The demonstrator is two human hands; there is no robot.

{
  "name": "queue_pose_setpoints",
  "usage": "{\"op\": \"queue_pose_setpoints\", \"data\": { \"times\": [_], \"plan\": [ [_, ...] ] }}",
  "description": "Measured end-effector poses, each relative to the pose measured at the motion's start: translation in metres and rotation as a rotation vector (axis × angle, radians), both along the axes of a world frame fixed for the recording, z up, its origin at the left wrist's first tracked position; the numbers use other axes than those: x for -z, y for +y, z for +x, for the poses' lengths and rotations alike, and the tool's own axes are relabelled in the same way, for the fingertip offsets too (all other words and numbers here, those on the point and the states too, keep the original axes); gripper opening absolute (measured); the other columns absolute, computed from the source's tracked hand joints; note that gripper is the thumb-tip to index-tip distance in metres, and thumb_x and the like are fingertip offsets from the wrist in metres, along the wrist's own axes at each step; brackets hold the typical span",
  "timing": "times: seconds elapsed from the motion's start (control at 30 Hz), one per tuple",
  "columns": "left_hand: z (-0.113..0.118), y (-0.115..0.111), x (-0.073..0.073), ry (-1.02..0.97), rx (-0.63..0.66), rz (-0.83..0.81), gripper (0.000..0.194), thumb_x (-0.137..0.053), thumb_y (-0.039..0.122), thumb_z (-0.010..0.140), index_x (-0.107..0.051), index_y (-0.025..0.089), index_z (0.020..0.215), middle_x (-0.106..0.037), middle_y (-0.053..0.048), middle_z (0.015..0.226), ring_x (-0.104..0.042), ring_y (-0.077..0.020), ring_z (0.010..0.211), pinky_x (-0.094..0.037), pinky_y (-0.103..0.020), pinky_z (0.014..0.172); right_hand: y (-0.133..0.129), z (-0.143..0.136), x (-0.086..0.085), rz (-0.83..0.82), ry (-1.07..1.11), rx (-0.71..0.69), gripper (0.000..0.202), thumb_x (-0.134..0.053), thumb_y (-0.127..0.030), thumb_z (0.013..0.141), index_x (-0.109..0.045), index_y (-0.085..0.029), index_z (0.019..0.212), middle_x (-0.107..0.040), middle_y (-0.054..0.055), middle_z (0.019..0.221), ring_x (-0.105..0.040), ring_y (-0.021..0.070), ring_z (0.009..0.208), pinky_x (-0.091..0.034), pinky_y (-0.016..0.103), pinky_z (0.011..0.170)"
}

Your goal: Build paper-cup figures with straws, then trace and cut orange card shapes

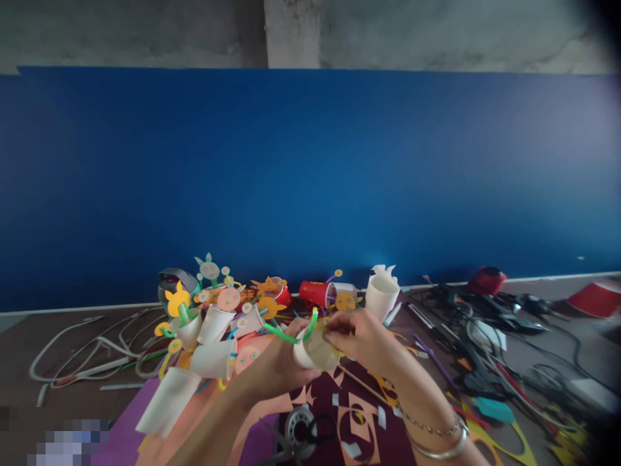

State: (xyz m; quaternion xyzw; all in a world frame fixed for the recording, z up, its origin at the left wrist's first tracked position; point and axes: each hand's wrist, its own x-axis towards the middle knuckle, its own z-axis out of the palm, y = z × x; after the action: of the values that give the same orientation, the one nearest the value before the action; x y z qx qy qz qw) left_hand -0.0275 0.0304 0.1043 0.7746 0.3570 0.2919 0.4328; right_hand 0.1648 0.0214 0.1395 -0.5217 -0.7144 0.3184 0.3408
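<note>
Head view: the paper cup (pixel 301 355) is held above the cluttered table, tilted, its mouth toward the camera and rightward, long axis slanting. Left hand (pixel 285 366): fingers clamped around the cup's wall; several are hidden behind it. Right hand (pixel 356 333): fingers bunched together at the rim; what they pinch cannot be made out. Green stems (pixel 313 325) rise beside the rim; their attachment is unclear.

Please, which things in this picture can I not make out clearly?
All in the head view:
- Anything between the right hand's fingertips: hidden by its fingers.
- Part of the left hand: behind the held cup.
- Marking on the lying red cup: too small, blurred.
- Lower left corner: pixelated.
- Left purple sheet: cut off by the bottom edge.
</note>
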Motion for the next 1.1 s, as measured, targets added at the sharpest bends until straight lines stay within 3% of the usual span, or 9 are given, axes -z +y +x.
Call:
{"op": "queue_pose_setpoints", "data": {
  "times": [0.23, 0.6, 0.7, 0.8, 0.9, 1.0, 1.1],
  "plan": [
    [0.0, -0.001, -0.005, -0.119, 0.067, -0.057, 0.05, -0.068, 0.01, 0.066, -0.05, 0.02, 0.111, -0.058, -0.002, 0.1, -0.056, -0.0177, 0.089, -0.045, -0.027, 0.074, -0.001, -0.001, 0.005, 0.056, -0.056, -0.02, 0.013, -0.06, -0.021, 0.073, -0.073, -0.019, 0.072, -0.069, 0.0, 0.069, -0.06, 0.0147, 0.065, -0.043, 0.025, 0.059],
    [0.004, 0.003, 0.012, -0.299, 0.055, -0.152, 0.047, -0.073, 0.013, 0.065, -0.052, 0.018, 0.107, -0.059, -0.002, 0.094, -0.055, -0.0159, 0.082, -0.046, -0.026, 0.07, -0.008, -0.001, 0.0, 0.15, -0.247, -0.032, 0.014, -0.063, -0.013, 0.068, -0.072, -0.023, 0.065, -0.068, -0.001, 0.072, -0.059, 0.0136, 0.065, -0.04, 0.025, 0.059],
    [0.003, 0.005, 0.014, -0.316, -0.027, -0.288, 0.043, -0.075, 0.021, 0.066, -0.054, 0.017, 0.103, -0.061, -0.001, 0.084, -0.055, -0.0136, 0.069, -0.044, -0.024, 0.059, -0.005, 0.001, -0.002, 0.149, -0.127, -0.04, 0.011, -0.061, -0.019, 0.076, -0.071, -0.021, 0.071, -0.068, 0.001, 0.074, -0.059, 0.0141, 0.067, -0.042, 0.025, 0.061],
    [0.001, 0.007, 0.013, -0.367, -0.149, -0.345, 0.045, -0.077, 0.03, 0.066, -0.054, 0.016, 0.102, -0.062, -0.003, 0.083, -0.057, -0.0161, 0.072, -0.045, -0.025, 0.061, -0.001, 0.003, -0.003, 0.177, 0.108, 0.081, 0.019, -0.054, -0.032, 0.086, -0.068, -0.02, 0.09, -0.068, 0.003, 0.083, -0.06, 0.0155, 0.074, -0.045, 0.026, 0.064],
    [0.0, 0.008, 0.012, -0.437, -0.214, -0.349, 0.049, -0.079, 0.036, 0.064, -0.054, 0.016, 0.102, -0.062, -0.003, 0.082, -0.057, -0.0165, 0.073, -0.046, -0.026, 0.063, 0.003, 0.002, -0.001, 0.121, 0.19, 0.087, 0.025, -0.06, -0.033, 0.081, -0.064, -0.018, 0.101, -0.07, 0.005, 0.089, -0.062, 0.0175, 0.078, -0.046, 0.027, 0.065],
    [0.0, 0.009, 0.013, -0.451, -0.257, -0.327, 0.05, -0.079, 0.036, 0.064, -0.054, 0.017, 0.103, -0.062, -0.003, 0.084, -0.057, -0.0167, 0.074, -0.046, -0.027, 0.064, 0.005, -0.004, 0.003, 0.041, 0.183, 0.035, 0.018, -0.066, -0.024, 0.073, -0.066, -0.017, 0.09, -0.071, 0.004, 0.079, -0.063, 0.0173, 0.072, -0.047, 0.027, 0.062],
    [-0.001, 0.01, 0.014, -0.442, -0.255, -0.337, 0.05, -0.078, 0.035, 0.066, -0.053, 0.017, 0.107, -0.062, -0.004, 0.088, -0.057, -0.0174, 0.077, -0.046, -0.028, 0.065, 0.003, -0.007, 0.005, 0.062, 0.163, 0.067, 0.006, -0.061, -0.018, 0.073, -0.067, -0.017, 0.076, -0.068, 0.002, 0.068, -0.06, 0.0148, 0.064, -0.045, 0.026, 0.058]
  ]
}}
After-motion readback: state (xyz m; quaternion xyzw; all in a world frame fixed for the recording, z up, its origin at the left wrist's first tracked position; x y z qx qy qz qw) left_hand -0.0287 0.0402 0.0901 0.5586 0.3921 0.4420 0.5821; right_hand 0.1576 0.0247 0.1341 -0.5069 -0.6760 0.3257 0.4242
